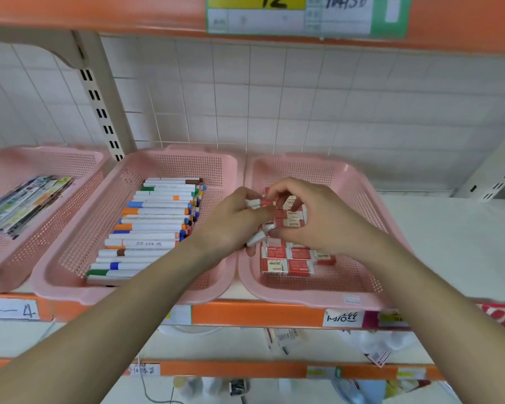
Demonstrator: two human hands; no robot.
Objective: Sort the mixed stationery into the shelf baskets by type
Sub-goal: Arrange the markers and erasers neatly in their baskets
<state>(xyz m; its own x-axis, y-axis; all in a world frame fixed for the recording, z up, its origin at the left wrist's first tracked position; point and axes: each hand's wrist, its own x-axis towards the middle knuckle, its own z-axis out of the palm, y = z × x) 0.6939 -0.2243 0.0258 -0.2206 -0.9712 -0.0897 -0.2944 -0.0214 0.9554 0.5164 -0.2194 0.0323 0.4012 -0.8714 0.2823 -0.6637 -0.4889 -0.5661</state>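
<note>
Over the basket (362,185), left hand (231,225) and right hand (318,220) gripping erasers (257,237).

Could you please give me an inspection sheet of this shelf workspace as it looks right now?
Surface: white shelf board, orange front edge with paper labels.
Job's things: left basket holds flat packets; middle basket holds markers in a row; right basket holds red-and-white boxes.
Clutter: loose packets on the lower shelf.
Grippers: left hand grips several small boxes over the right basket; right hand seems to pinch one of them.
Cables: thin cable on the lowest level.
Surroundings: white tiled wall, price tag above.
</note>
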